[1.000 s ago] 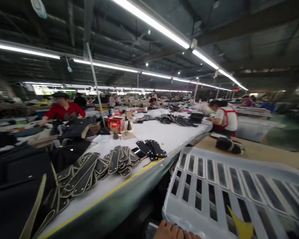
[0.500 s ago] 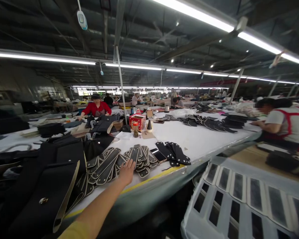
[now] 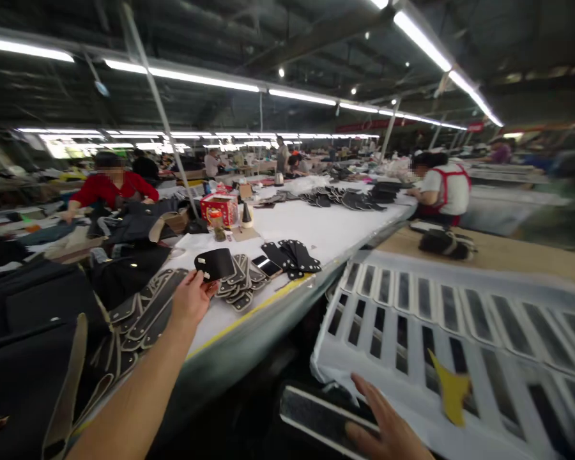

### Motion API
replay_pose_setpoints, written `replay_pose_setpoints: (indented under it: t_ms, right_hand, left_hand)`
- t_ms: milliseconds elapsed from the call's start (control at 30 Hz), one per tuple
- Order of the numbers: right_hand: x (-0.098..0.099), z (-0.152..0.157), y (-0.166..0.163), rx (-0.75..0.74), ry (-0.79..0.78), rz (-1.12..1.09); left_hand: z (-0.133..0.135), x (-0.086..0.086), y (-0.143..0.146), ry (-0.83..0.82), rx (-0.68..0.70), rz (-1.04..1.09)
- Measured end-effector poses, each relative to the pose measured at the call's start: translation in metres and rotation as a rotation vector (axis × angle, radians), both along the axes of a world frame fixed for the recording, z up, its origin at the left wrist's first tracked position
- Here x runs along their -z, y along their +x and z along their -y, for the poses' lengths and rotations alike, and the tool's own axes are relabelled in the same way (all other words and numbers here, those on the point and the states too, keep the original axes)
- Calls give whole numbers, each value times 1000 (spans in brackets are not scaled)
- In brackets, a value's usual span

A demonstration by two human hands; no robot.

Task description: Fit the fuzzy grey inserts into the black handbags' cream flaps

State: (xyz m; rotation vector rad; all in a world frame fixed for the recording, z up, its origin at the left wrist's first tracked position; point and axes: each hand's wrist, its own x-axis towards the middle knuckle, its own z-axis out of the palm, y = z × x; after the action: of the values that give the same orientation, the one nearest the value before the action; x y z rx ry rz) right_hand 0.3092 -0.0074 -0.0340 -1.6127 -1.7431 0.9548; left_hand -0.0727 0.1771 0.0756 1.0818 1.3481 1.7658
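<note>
Left hand (image 3: pixel 192 299): fingers pinched on the near end of a black piece (image 3: pixel 216 264), which sits at 1–2 o'clock from the hand. Metal fittings show at the pinched end. Far end overlaps the pile in view; can't tell if they touch.

Right hand (image 3: pixel 388 425): fingers spread, thumb well apart. Thumb overlaps a dark pale-edged strip (image 3: pixel 311 412) at 9 o'clock; contact unclear.

Around left hand, on the white desk (image 3: pixel 282 227): pile of pale-edged pieces (image 3: pixel 242 291) at 3 o'clock, longer ones (image 3: pixel 156 313) at 9 o'clock. Phone (image 3: pixel 268 267) at 2 o'clock, just beside the pile. Fanned black studded pieces (image 3: pixel 297 255) past the phone, between 2 and 3. Jar (image 3: pixel 216 227) and red box (image 3: pixel 223 207) at 1 o'clock. Large dark panels (image 3: pixel 38 287) at 9 o'clock.

Around right hand: pale-covered surface (image 3: pixel 412 263) at 12 o'clock, with a row of pale-edged strips (image 3: pixel 424 297) on it. Yellow piece (image 3: pixel 453 390) at 2 o'clock.

Farther out: co-worker in red (image 3: pixel 115 187) at 10–11 o'clock from the left hand; co-worker with red straps (image 3: pixel 445 191) at 12–1 from the right.
</note>
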Motion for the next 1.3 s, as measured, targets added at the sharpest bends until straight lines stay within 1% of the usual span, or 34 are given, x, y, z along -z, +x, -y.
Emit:
replay_pose_setpoints:
  t_ms: [33,67,100,133,200,233,300,400,467,567,633,700,767,867,967,1033,1100,1233,1300]
  right_hand:
    - [-10,4,-2,38,-48,-161]
    - [-20,7,-5,65,-105,-373]
    - [-27,10,-7,98,-168,-589]
    - [-33,12,-9,149,-219,-774]
    - [-37,21,-10,223,-324,-1026]
    - [-37,26,-9,255,-377,-1091]
    - [-34,40,-5,316,-458,-1112]
    - [-30,59,4,418,-456,-1018]
    - [-29,68,12,456,-431,-948]
    - [-26,79,25,450,-419,-846]
    - [-21,85,33,398,-449,-812]
    - [-15,89,38,312,-497,-819]
    - [-12,92,40,194,-520,-806]
    - [-17,92,41,41,-569,-723]
    - [-26,93,42,8,-623,-680]
    - [-28,96,45,28,-602,-716]
    - [-26,100,47,47,-564,-811]
    - [-15,107,46,30,-575,-1094]
    - [-13,108,44,36,-599,-1234]
  left_hand:
    - [19,4,16,-15,82,76]
    - [41,9,32,-45,200,234]
    - [62,15,47,-116,311,329]
    - [83,22,62,-217,407,376]
    - [119,39,86,-421,533,420]
    - [132,49,95,-495,568,437]
    - [149,69,108,-592,577,446]
    - [162,93,113,-693,579,394]
    - [168,101,108,-769,641,320]
    - [180,105,100,-855,769,188]
    - [186,107,96,-886,811,133]
    - [189,110,95,-903,798,116]
    - [190,113,95,-912,762,108]
    - [188,116,96,-909,715,86]
    - [187,113,97,-902,737,73]
    - [188,110,96,-899,789,72]
    - [191,108,95,-895,834,77]
    - [194,108,91,-848,831,74]
    - [193,106,87,-811,857,30]
